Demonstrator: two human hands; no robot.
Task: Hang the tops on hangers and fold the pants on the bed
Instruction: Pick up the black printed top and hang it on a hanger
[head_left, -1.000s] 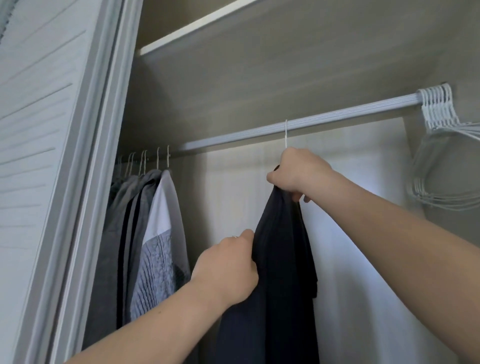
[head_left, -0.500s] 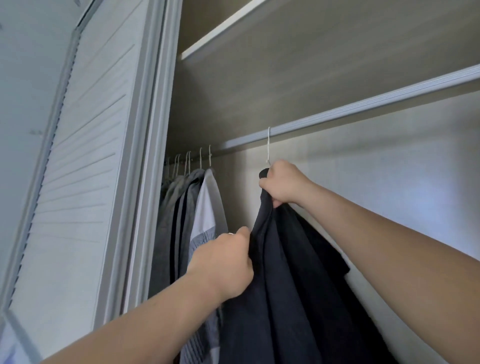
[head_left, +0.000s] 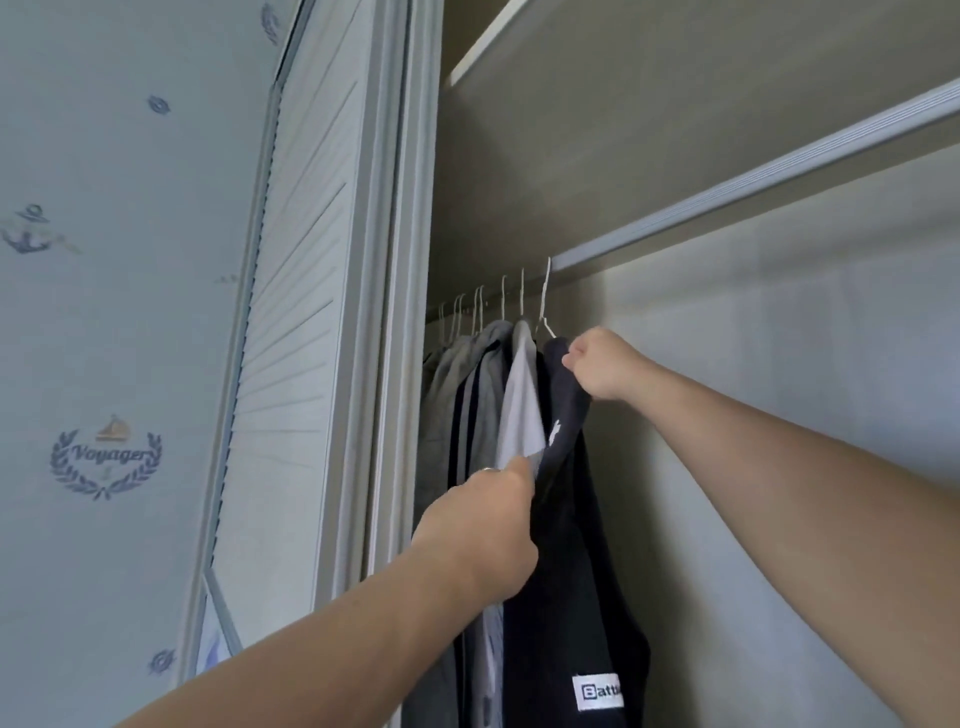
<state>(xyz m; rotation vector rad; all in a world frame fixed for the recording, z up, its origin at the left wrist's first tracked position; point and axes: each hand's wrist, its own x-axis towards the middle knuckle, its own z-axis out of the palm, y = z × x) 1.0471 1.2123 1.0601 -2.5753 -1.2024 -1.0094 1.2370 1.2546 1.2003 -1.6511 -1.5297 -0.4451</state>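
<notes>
Wardrobe space is shown from below in the head view, the only view given. A dark navy top (head_left: 566, 545) is seen hanging on a white wire hanger (head_left: 544, 306), whose hook reaches up to the grey rail (head_left: 753, 187) under the shelf (head_left: 675, 78). The top is placed at the right end of a row of hung clothes, just beside a pale grey shirt (head_left: 522, 410), with darker grey garments (head_left: 467, 374) packed further to the left.

The right hand (head_left: 602, 364) is raised to the top's shoulder, just under the hanger's neck, and the cloth there is pinched between curled fingers and thumb. The left hand (head_left: 483, 530) is held lower, with its fingers curled round the front edge of the dark fabric, which is gripped beside the pale shirt. A ring (head_left: 487, 470) is worn on this hand.

A small white mark is visible on the top's upper part, and a white label (head_left: 597, 693) with cut-off lettering is seen near its lower edge.

A white louvred door (head_left: 301, 312) is set to the left of the opening, and beyond it pale wallpaper (head_left: 104, 312) printed with anchors and a "Voyager" crest is visible.
</notes>
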